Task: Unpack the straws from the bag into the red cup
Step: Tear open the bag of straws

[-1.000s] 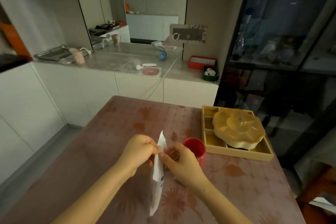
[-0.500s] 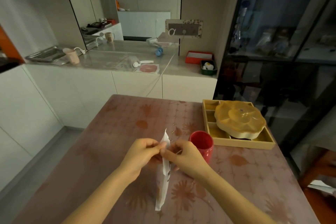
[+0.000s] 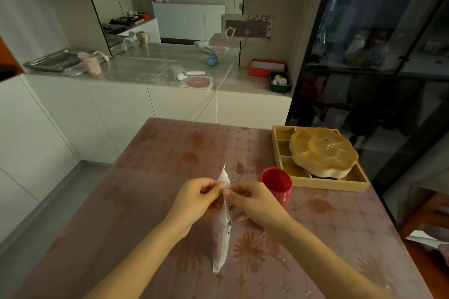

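A white flat bag (image 3: 222, 233) hangs edge-on above the table, its pointed top corner sticking up between my hands. My left hand (image 3: 194, 201) pinches the bag's upper edge from the left. My right hand (image 3: 252, 201) pinches the same edge from the right, thumb and forefinger closed on it. The red cup (image 3: 277, 187) stands upright and empty on the table just right of my right hand. No straws show; the bag hides its contents.
A pink floral-patterned table (image 3: 150, 177) spreads below. At its right edge a wooden divided tray (image 3: 340, 183) carries a yellow flower-shaped lidded dish (image 3: 324, 150). White cabinets and a cluttered counter (image 3: 145, 68) lie beyond; a dark glass cabinet (image 3: 376, 56) stands on the right.
The view has tilted and shifted slightly. Both hands stay pinched on the bag's top edge, with the bag hanging a little straighter than before.
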Demonstrator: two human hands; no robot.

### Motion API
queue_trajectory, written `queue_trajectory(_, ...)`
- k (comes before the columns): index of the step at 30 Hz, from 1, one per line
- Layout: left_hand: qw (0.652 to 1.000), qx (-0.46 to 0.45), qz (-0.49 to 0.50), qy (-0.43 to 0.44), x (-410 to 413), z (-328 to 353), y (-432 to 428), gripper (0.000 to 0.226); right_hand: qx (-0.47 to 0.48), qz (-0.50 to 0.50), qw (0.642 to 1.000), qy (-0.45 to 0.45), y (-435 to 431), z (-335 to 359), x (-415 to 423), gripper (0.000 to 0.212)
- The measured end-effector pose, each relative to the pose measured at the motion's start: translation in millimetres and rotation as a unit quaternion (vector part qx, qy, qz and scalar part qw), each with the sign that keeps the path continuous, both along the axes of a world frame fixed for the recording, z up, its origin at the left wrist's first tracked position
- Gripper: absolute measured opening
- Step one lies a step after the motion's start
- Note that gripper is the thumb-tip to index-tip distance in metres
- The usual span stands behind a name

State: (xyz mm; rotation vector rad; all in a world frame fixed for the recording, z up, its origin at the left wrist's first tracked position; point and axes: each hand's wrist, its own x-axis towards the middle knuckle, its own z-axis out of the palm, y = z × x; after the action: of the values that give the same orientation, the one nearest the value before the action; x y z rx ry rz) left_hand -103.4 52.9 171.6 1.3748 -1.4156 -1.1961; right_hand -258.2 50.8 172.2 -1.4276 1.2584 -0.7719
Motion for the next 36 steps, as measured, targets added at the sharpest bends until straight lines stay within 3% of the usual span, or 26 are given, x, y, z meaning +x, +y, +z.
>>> queue_trajectory(4, 1.000, 0.004, -0.013, -0.017, -0.9, 3.5, -0.5, 0.031, 0.016, 0.001, 1.000, 0.006, -2.0, 0.8, -2.0, 0.023)
queue_trajectory(10, 0.995, 0.004, -0.048, -0.084, -1.9, 7.7, 1.6, 0.029, -0.046, -0.003, 0.989, 0.143, -2.3, 2.7, 2.4, 0.019)
queue_trajectory(15, 0.994, 0.024, -0.069, -0.081, -1.8, 6.5, 7.8, 0.032, 0.001, 0.020, 0.992, 0.124, 1.5, 6.1, -0.8, 0.016)
queue_trajectory(18, 0.988, 0.023, -0.076, -0.130, -2.8, 8.7, 9.6, 0.027, 0.010, 0.025, 0.993, 0.114, 4.7, 11.4, -1.8, 0.014)
queue_trajectory(22, 0.978, 0.003, -0.088, -0.189, -3.3, 16.8, 11.6, 0.024, -0.020, 0.031, 0.988, 0.153, 7.8, 15.4, 2.1, 0.015)
queue_trajectory(36, 0.961, -0.038, -0.122, -0.244, -12.5, 24.4, 21.6, 0.024, -0.074, 0.027, 0.972, 0.221, 15.8, 16.3, -0.6, 0.015)
